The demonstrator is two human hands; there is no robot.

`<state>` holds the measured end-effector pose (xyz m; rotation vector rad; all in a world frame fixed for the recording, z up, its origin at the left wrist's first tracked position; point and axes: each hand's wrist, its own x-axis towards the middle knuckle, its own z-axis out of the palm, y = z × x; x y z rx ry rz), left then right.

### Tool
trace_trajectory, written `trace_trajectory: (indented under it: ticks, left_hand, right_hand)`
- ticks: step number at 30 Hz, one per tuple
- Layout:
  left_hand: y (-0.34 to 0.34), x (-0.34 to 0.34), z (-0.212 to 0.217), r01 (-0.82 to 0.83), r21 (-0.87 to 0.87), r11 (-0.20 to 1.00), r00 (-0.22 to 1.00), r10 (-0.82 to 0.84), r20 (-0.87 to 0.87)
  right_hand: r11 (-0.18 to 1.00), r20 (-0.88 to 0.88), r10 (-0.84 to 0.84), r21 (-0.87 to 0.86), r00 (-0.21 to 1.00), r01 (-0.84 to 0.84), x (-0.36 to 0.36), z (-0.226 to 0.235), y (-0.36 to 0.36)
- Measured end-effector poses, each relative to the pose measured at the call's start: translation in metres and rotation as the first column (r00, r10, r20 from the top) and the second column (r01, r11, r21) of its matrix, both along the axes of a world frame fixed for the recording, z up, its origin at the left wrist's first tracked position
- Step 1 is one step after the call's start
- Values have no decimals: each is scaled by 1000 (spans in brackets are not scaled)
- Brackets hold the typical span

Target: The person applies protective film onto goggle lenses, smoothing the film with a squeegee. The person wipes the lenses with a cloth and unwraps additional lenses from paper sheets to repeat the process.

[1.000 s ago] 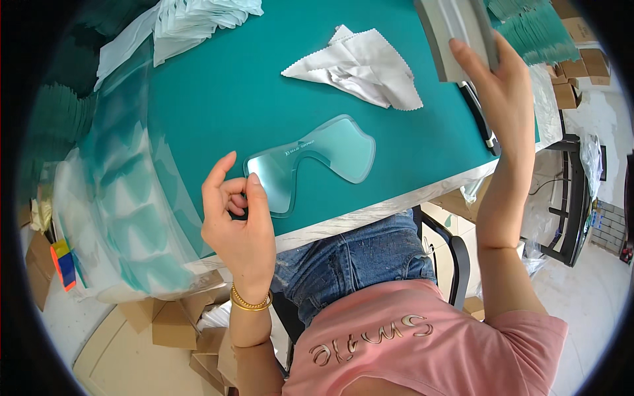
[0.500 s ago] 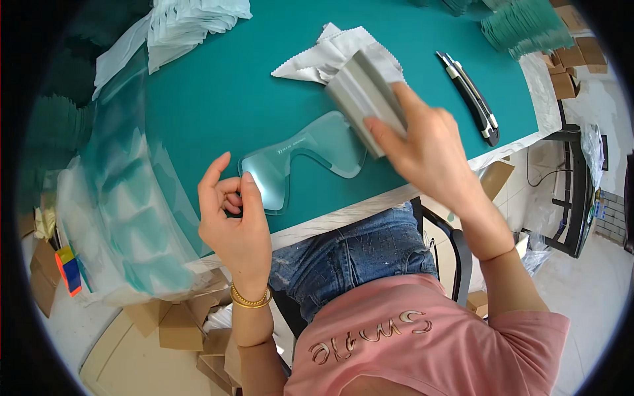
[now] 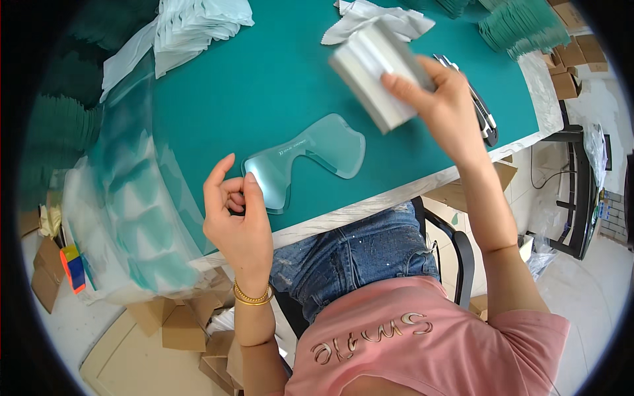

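A clear mask-shaped lens [image 3: 337,144] lies on the green tabletop [image 3: 198,125] in front of me, small print along its upper edge. At its left end is my left hand [image 3: 236,221], fingers curled and thumb tip on the lens edge, index finger raised. My right hand [image 3: 449,109] grips a grey ridged block [image 3: 370,72], slightly blurred, held above the table beyond the lens's right end. The block's exact kind does not show. Behind it lies a crumpled white cloth [image 3: 403,25] with zigzag-cut edges. A black-and-white utility knife [image 3: 487,120] sits partly behind my right hand.
Clear plastic sheeting [image 3: 135,211] hangs over the table's left side. White pouches [image 3: 198,26] are stacked at the far left, green-looking clear pieces [image 3: 525,30] at the far right. A pale marbled edge [image 3: 370,197] borders the table. Cardboard boxes [image 3: 185,328] stand below.
My right hand has moved up and to the right with the grey block, away from the lens. The white cloth has shifted farther back and right. My left hand and the lens stay nearly in place.
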<state>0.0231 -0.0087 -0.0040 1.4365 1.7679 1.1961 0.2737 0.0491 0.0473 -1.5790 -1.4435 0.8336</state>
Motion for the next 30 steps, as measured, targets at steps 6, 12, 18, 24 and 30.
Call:
trace_trajectory:
  ticks: [6, 12, 18, 24, 30]
  left_hand:
    - [1, 0, -3, 3, 13, 1000, 1000, -3, -15]
    - [2, 1, 0, 3, 27, 1000, 1000, -3, -16]
    - [1, -1, 0, 12, 27, 1000, 1000, -11, -3]
    - [7, 5, 18, 65, 8, 998, 984, -65, 163]
    - [14, 18, 39, 105, 174, 979, 946, -152, 286]
  right_hand:
    - [956, 306, 223, -256, 926, -145, -17, 3, -31]
    - [999, 113, -33, 41, 993, 28, 2, -13, -23]
    - [970, 61, 150, -201, 987, -135, -19, 1, -31]
    - [973, 192, 189, -167, 963, -157, -29, -11, -25]
    - [958, 205, 216, -235, 955, -166, -34, -7, -23]
